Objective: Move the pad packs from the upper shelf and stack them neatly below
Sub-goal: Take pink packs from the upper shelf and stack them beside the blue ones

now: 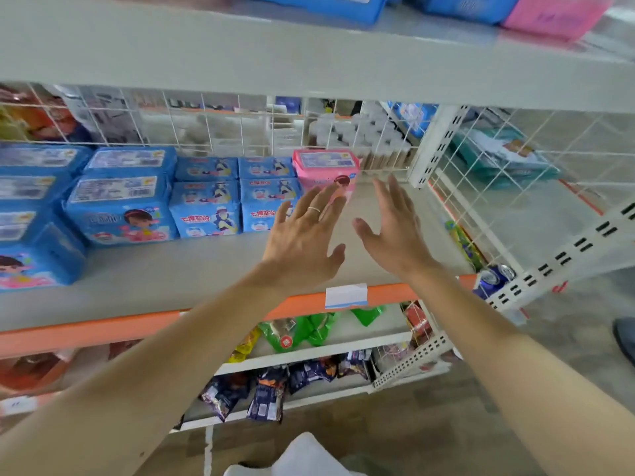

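On the middle shelf [220, 269], at its back right corner against the wire grid [240, 125], we see a pink pad pack [326, 170] standing just beside the blue pad packs [206, 197], which run in stacked rows to the left. Our left hand [302, 242] reaches over the shelf with fingers straight and spread, holding nothing; its fingertips overlap the lower front of the pink pack, though we cannot tell if they touch it. A ring [313, 209] sits on one finger. Our right hand [395, 228] hovers beside it over the bare shelf, palm turned inward, fingers straight and loose, also holding nothing. On the upper shelf [309, 63] more packs [323, 5] remain, blue ones and a pink one at the right. An orange strip [103, 324] with a white label [345, 295] edges the middle shelf. Below, green bags [302, 331] and dark snack bags [268, 389] lie on lower shelves. A blue can [491, 278] lies at the right.
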